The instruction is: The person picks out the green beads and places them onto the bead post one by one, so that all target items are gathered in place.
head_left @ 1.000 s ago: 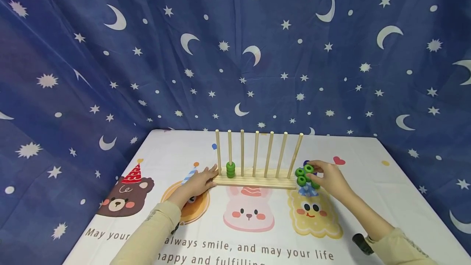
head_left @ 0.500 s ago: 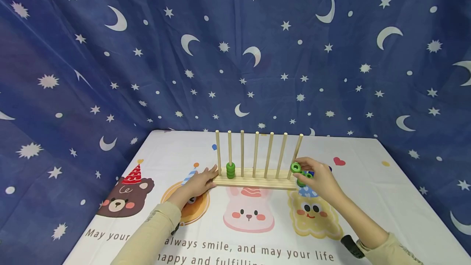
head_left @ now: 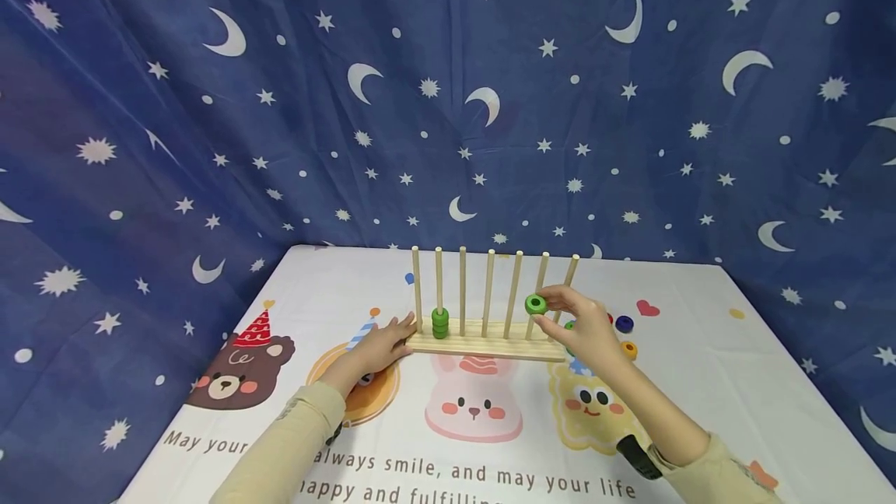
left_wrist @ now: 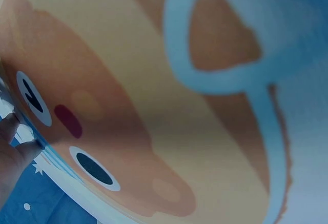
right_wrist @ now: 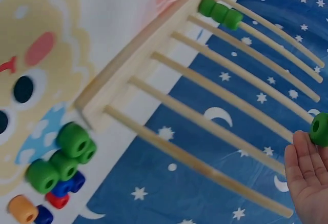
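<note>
Between the thumb and fingers of my right hand point(head_left: 588, 333) is a green bead point(head_left: 535, 304), its hole facing the head camera. The hand holds it up in front of the right-hand pegs of a wooden peg rack point(head_left: 483, 345). In the right wrist view the same bead point(right_wrist: 321, 129) shows at the right edge, by the fingers point(right_wrist: 305, 157). Three green beads point(right_wrist: 220, 13) are stacked on the second peg from the left. My left hand point(head_left: 381, 344) rests with extended fingers at the rack's left end; its fingertips point(left_wrist: 33, 147) show at the edge of the left wrist view.
Beyond the rack's right end lie several loose green beads point(right_wrist: 43, 177), with blue beads point(right_wrist: 64, 187), a red bead point(right_wrist: 57, 201) and an orange bead point(right_wrist: 23, 209). The right hand partly covers them in the head view. A starry blue curtain point(head_left: 462, 99) hangs behind the table.
My right hand has lifted a green bead from the loose group and carried it left and up, in front of the right-hand pegs. The left hand stays at the rack's end.
</note>
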Action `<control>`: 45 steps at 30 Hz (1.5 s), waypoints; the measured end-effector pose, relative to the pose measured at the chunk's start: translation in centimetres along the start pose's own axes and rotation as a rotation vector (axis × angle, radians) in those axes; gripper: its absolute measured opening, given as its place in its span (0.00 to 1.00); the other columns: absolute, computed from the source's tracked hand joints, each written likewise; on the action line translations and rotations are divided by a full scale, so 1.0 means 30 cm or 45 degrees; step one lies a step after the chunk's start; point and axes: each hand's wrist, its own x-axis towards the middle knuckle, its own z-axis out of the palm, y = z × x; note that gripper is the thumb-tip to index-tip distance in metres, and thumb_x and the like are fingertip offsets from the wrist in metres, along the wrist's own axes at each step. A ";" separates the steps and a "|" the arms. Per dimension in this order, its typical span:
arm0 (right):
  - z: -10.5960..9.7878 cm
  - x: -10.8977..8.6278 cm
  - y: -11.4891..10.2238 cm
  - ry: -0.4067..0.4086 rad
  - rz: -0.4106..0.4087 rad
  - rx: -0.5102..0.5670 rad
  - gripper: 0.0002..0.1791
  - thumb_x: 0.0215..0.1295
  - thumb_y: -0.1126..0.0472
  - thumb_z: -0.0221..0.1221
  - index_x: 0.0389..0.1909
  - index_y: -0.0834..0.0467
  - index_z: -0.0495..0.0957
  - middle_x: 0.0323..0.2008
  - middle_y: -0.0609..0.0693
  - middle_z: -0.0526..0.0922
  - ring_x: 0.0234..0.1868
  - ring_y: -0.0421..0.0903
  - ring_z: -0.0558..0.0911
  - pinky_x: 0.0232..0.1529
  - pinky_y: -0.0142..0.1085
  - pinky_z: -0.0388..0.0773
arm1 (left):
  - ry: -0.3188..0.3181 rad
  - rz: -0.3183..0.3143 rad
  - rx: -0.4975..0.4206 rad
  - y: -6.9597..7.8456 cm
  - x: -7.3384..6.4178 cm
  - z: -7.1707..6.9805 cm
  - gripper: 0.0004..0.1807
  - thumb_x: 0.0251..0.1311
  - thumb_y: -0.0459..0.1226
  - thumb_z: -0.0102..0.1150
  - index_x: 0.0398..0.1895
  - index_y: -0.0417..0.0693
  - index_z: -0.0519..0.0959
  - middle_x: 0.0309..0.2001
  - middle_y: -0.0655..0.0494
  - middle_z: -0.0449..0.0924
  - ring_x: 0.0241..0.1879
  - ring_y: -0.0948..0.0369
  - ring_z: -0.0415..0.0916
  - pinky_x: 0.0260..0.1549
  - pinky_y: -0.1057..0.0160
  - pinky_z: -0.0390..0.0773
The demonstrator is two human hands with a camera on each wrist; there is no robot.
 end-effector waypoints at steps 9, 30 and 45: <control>0.038 0.047 -0.054 0.004 0.009 0.119 0.18 0.54 0.71 0.65 0.48 0.65 0.79 0.39 0.56 0.86 0.40 0.52 0.85 0.48 0.46 0.80 | -0.002 -0.007 0.000 0.002 0.005 0.009 0.29 0.67 0.41 0.50 0.69 0.40 0.62 0.72 0.42 0.52 0.69 0.36 0.52 0.61 0.28 0.49; 0.075 0.170 -0.135 -0.086 -0.038 0.329 0.20 0.61 0.70 0.59 0.55 0.68 0.74 0.45 0.61 0.83 0.46 0.54 0.83 0.51 0.39 0.79 | 0.009 -0.014 -0.008 0.004 0.008 -0.004 0.29 0.66 0.40 0.51 0.69 0.41 0.62 0.72 0.42 0.51 0.69 0.36 0.52 0.61 0.27 0.48; 0.110 0.308 -0.164 -0.153 -0.072 0.331 0.19 0.63 0.67 0.59 0.55 0.66 0.75 0.46 0.60 0.84 0.48 0.52 0.83 0.53 0.39 0.79 | 0.016 -0.031 -0.012 0.005 0.007 0.004 0.29 0.66 0.40 0.51 0.68 0.41 0.62 0.72 0.42 0.52 0.69 0.37 0.52 0.62 0.28 0.47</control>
